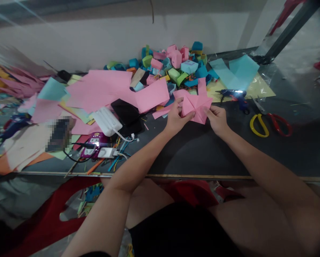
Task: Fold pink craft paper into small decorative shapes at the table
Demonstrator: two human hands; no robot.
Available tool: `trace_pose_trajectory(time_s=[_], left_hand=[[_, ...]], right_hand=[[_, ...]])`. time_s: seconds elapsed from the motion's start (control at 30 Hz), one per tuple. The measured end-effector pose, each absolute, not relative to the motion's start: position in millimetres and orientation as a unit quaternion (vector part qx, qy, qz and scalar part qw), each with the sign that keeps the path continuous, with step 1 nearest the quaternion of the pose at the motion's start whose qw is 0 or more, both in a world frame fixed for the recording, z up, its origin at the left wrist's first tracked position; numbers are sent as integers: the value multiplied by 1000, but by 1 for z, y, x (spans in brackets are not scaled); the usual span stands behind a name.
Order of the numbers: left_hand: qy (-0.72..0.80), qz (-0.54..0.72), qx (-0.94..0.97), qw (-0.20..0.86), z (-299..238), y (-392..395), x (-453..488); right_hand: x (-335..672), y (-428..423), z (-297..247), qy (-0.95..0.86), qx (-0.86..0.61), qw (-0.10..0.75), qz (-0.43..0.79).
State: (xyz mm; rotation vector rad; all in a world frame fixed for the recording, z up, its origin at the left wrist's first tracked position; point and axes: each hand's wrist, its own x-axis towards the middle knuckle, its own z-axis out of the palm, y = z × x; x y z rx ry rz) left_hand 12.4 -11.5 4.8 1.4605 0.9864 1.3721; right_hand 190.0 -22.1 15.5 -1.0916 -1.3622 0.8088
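A creased sheet of pink paper [198, 107] is held up between both hands, above the dark table. My left hand [177, 116] is closed on its left edge, thumb across the front. At the right edge, my right hand [216, 117] pinches the same paper between thumb and fingers. Just behind it lie pink paper strips [202, 86] and a stack of pink sheets [153, 96]. To the right of my right hand rest a blue glue gun [236, 97] and scissors [270, 123] with one yellow and one red handle.
A heap of folded coloured paper pieces [176, 62] sits against the wall. On the left are large pink sheets [103, 87], a white power bank [107, 121], a purple power strip [95, 144] and cables. Blue sheets [242, 69] lie back right. The table's front edge [192, 176] runs before my lap.
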Motion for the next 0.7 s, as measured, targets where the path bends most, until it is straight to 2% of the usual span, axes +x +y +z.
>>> trace_pose_trajectory(time_s=[0.7], left_hand=[[401, 540, 598, 436, 2, -12, 11]], right_hand=[[190, -21, 12, -564, -441, 567, 408]])
